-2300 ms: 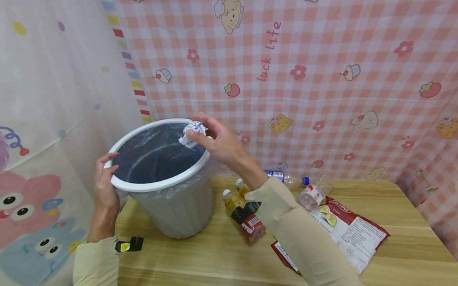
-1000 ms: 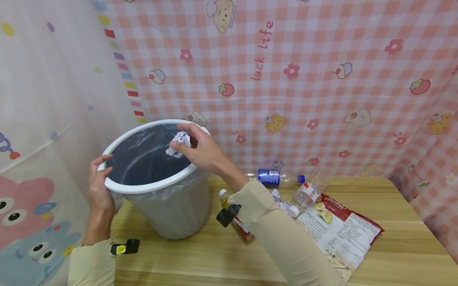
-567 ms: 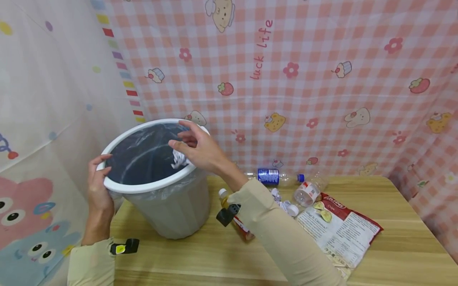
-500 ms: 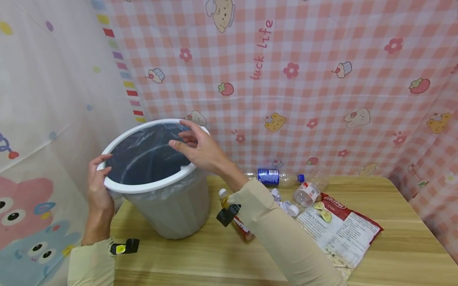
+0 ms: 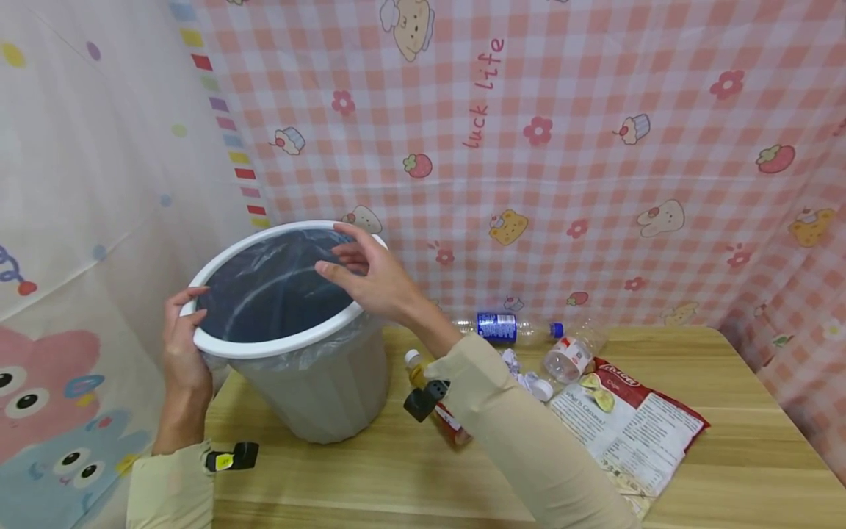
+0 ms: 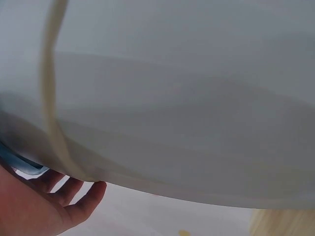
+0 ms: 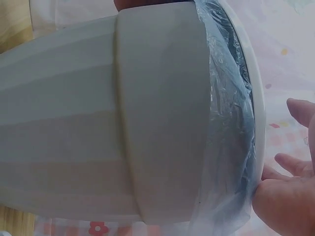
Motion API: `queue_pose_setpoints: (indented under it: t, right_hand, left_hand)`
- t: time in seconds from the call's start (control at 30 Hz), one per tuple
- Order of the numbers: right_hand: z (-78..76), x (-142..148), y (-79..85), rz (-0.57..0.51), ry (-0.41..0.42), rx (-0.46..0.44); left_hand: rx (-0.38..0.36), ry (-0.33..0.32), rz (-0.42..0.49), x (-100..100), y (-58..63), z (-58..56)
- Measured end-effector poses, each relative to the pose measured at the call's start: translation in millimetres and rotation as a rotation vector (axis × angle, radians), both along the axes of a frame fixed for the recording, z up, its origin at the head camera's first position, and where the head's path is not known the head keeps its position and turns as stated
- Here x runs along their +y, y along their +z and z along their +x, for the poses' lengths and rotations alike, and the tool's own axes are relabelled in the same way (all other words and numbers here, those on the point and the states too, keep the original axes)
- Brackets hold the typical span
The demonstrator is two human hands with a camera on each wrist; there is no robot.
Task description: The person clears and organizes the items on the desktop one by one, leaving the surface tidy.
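Observation:
A pale grey trash bin (image 5: 330,400) with a white rim and a clear liner (image 7: 229,123) stands on the table at left. My left hand (image 5: 187,360) grips its rim on the left side, fingers hooked over the edge; the left wrist view shows these fingers (image 6: 91,201) against the bin's outer wall. Over the right part of the opening, my right hand (image 5: 380,283) holds nothing, its thumb and fingers spread apart. In the right wrist view, the base of that hand (image 7: 285,201) lies close against the rim. No paper shows in the visible part of the bin.
Right of the bin lies an amber drink bottle (image 5: 418,369), partly hidden by my forearm. Beyond are a blue-labelled bottle (image 5: 497,328), crumpled paper (image 5: 529,380), a clear bottle (image 5: 570,358) and a red-and-white chips bag (image 5: 634,422). Patterned curtains (image 5: 595,184) hang behind.
My right hand moved slightly left over the bin, then its fingers parted and let go of a crumpled paper ball, which dropped inside, out of sight. My left hand keeps its grip on the rim.

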State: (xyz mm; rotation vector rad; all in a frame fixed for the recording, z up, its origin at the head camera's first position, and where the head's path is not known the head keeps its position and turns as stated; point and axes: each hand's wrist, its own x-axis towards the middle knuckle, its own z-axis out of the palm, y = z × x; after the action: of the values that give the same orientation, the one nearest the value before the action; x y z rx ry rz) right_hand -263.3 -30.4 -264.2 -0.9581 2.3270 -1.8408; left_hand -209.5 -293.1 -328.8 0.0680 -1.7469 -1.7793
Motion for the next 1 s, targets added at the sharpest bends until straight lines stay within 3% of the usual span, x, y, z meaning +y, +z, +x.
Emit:
queue_pose_setpoints:
  t: [0.37, 0.83, 1.0]
  right_hand:
    - [7.8, 10, -2.1, -0.048, 0.027, 0.013]
    - [18.0, 37, -0.8, -0.081, -0.006, 0.013]
    - [21.4, 49, -2.3, -0.080, -0.023, 0.006]
  left_hand:
    - [0.027, 0.004, -0.002, 1, -1.6, -1.5]
    - [0.051, -0.006, 0.035, 1, -0.1, -2.7]
    - [0.033, 0.012, 0.007, 0, -1.4, -2.2]
